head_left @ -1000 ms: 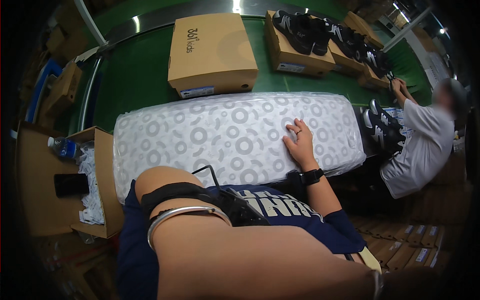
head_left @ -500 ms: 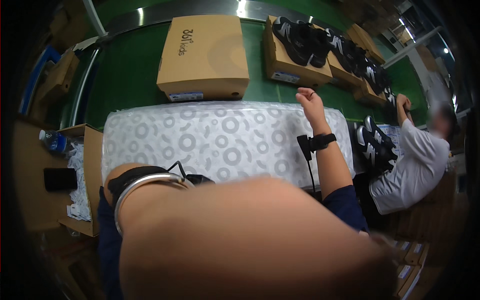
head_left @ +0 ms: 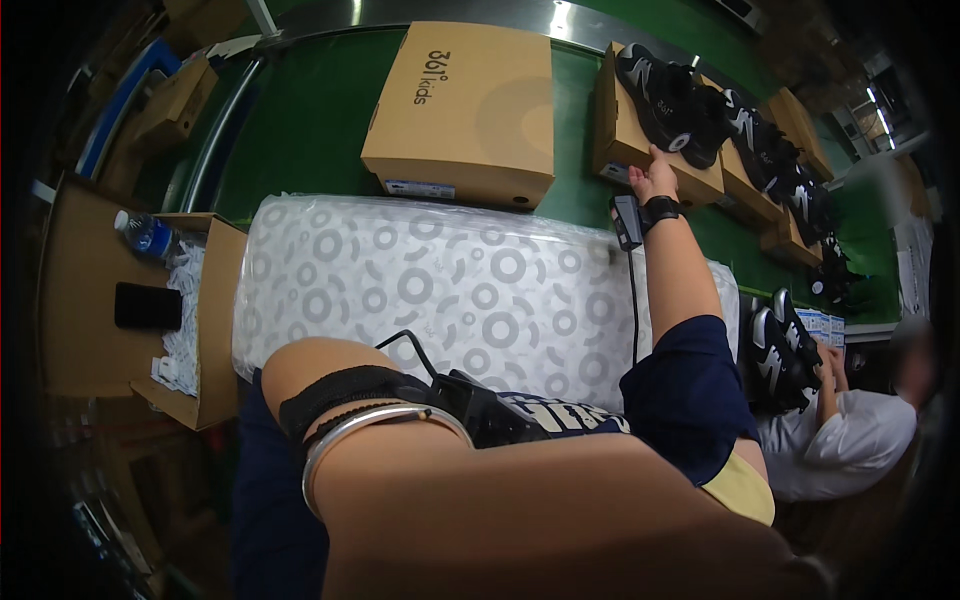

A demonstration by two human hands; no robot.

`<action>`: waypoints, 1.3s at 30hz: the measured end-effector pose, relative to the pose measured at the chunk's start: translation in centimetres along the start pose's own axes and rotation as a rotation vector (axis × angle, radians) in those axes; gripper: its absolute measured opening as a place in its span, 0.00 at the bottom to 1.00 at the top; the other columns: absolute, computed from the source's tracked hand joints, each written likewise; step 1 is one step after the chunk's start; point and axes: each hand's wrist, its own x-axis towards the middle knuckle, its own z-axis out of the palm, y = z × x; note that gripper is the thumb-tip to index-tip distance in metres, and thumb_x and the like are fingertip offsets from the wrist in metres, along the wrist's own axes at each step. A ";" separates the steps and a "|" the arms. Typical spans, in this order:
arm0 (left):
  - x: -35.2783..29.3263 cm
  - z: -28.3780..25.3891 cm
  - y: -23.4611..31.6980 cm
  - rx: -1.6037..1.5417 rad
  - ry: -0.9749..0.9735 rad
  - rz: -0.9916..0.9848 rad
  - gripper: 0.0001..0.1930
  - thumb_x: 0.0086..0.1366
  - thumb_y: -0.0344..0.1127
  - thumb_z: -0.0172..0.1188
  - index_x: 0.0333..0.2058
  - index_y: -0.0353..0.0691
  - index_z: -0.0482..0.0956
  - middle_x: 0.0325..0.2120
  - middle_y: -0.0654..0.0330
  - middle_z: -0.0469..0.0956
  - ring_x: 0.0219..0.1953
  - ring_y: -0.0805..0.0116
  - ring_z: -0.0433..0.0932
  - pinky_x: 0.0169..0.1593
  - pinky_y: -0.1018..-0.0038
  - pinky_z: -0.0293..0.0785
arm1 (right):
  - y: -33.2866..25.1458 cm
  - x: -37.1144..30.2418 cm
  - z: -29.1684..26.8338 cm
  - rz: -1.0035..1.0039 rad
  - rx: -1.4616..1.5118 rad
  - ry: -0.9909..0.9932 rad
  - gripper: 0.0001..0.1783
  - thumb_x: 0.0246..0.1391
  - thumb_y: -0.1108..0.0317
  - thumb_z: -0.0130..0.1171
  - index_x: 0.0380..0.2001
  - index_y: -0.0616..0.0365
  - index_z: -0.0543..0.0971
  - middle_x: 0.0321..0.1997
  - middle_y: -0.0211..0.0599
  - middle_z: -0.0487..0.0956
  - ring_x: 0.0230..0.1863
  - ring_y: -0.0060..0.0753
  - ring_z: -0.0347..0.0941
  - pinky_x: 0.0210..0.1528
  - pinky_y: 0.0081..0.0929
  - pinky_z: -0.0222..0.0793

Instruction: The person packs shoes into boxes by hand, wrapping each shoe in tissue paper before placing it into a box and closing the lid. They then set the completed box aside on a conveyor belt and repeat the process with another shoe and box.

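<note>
My right hand (head_left: pixel 655 180) reaches to the front of a brown shoe box (head_left: pixel 610 135). Its fingers are partly spread against the box, just below a pair of black sneakers (head_left: pixel 675 105) standing on the lid. A black strap with a small device circles that wrist. My left hand (head_left: pixel 315 360) is bent in over the near edge of a wrapped stack of patterned white paper (head_left: pixel 450 270), with a silver bangle and black strap at its wrist. The fingers of this hand are hidden, and my forearm fills the lower foreground.
A large closed shoe box (head_left: pixel 470 100) lies on the green belt (head_left: pixel 300 120). More black sneakers (head_left: pixel 765 150) stand on boxes at right. A co-worker (head_left: pixel 850 440) has hands near another pair (head_left: pixel 780 345). At left, an open carton (head_left: pixel 215 320) holds paper slips beside a bottle (head_left: pixel 142 232) and phone (head_left: pixel 148 306).
My right hand has moved forward to the shoe box front. The view has shifted, so the scene sits further right. The co-worker's hands have come down toward the nearer sneakers.
</note>
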 end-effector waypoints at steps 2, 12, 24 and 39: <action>-0.6 -0.1 -0.1 0.011 0.003 -0.027 0.06 0.56 0.30 0.52 0.34 0.41 0.68 0.32 0.57 0.71 0.32 0.64 0.73 0.33 0.73 0.74 | 0.9 -3.8 2.0 -0.035 -0.004 0.084 0.41 0.41 0.64 0.63 0.51 0.56 0.47 0.41 0.48 0.66 0.34 0.40 0.67 0.35 0.33 0.69; -2.1 1.2 -1.1 -0.074 -0.092 -0.064 0.07 0.56 0.30 0.53 0.34 0.42 0.68 0.33 0.56 0.71 0.33 0.63 0.73 0.34 0.72 0.75 | 4.4 -8.9 0.2 -0.159 -0.040 0.113 0.42 0.42 0.63 0.63 0.52 0.57 0.45 0.39 0.45 0.67 0.29 0.36 0.67 0.29 0.28 0.70; -1.0 0.5 1.2 0.010 -0.315 -0.134 0.07 0.56 0.31 0.54 0.35 0.43 0.69 0.34 0.56 0.71 0.35 0.62 0.73 0.35 0.70 0.76 | 4.7 -15.0 -1.9 -0.422 -0.386 0.039 0.25 0.37 0.71 0.64 0.39 0.61 0.64 0.33 0.37 0.69 0.31 0.29 0.69 0.25 0.23 0.67; -5.0 -9.7 -28.2 1.662 0.297 -1.100 0.37 0.48 0.51 0.61 0.55 0.47 0.59 0.55 0.48 0.57 0.57 0.47 0.54 0.56 0.48 0.45 | -8.4 -15.9 3.7 -1.263 -1.526 -0.525 0.15 0.39 0.67 0.62 0.32 0.63 0.72 0.31 0.48 0.74 0.37 0.52 0.70 0.39 0.35 0.66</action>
